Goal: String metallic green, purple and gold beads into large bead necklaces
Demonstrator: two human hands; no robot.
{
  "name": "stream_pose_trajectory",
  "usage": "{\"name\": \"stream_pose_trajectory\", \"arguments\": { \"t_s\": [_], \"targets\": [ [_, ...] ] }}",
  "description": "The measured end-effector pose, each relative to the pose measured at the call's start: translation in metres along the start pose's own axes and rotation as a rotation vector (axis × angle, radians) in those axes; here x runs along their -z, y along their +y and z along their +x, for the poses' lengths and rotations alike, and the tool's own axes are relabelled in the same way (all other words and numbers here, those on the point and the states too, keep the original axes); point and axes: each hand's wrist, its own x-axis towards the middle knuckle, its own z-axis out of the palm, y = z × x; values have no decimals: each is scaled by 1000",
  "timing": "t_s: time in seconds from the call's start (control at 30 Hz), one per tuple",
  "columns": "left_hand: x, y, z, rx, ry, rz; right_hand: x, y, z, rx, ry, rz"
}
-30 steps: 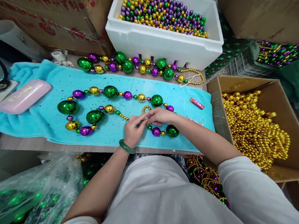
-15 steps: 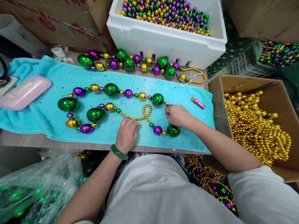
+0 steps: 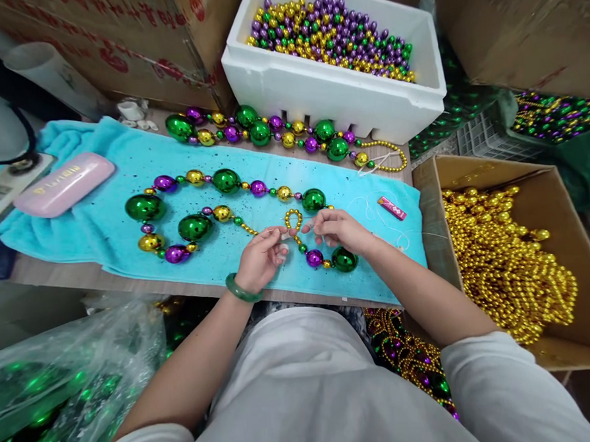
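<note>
A necklace of large green, purple and gold beads (image 3: 226, 180) lies curved on the turquoise towel (image 3: 108, 244). Its small gold beads form a loop (image 3: 293, 220) between my hands. My left hand (image 3: 265, 252), with a green bangle (image 3: 242, 290) at the wrist, is pinched at the left of the loop; what its fingertips hold is too small to make out. Just right of the loop, my right hand (image 3: 331, 228) has its fingers bent together, and whatever thin thing it grips is unclear. White thread (image 3: 366, 201) trails on the towel to the right.
A second bead strand (image 3: 259, 133) lies along the towel's back edge, before a white foam box (image 3: 327, 81) of beads. A pink case (image 3: 65, 185) rests at left, a small pink packet (image 3: 392, 208) at right. A cardboard box (image 3: 490, 164) of gold beads stands beyond.
My hands have come closer together at the gold loop. My left hand has moved up and turned so its fingers show; my right hand has shifted slightly left. The view has shifted a little.
</note>
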Motion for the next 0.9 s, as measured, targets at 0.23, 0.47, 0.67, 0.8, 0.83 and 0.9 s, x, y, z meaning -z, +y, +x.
{"name": "stream_pose_trajectory", "arguments": {
  "t_s": [0.23,0.47,0.67,0.8,0.83,0.9],
  "targets": [
    [-3,1,7,99,-26,-114,-13,5,12,-138,-63,184],
    [-4,-5,7,-125,-72,297,-14,6,19,-128,0,44],
    [-4,-10,7,-280,-13,654,-13,9,24,-162,50,44],
    [-1,-14,5,-300,14,711,-10,15,24,-212,71,72],
    [0,-14,5,-289,18,697,-10,17,24,-220,74,81],
    [1,-12,5,-236,19,636,-8,17,22,-219,81,73]
  ]
}}
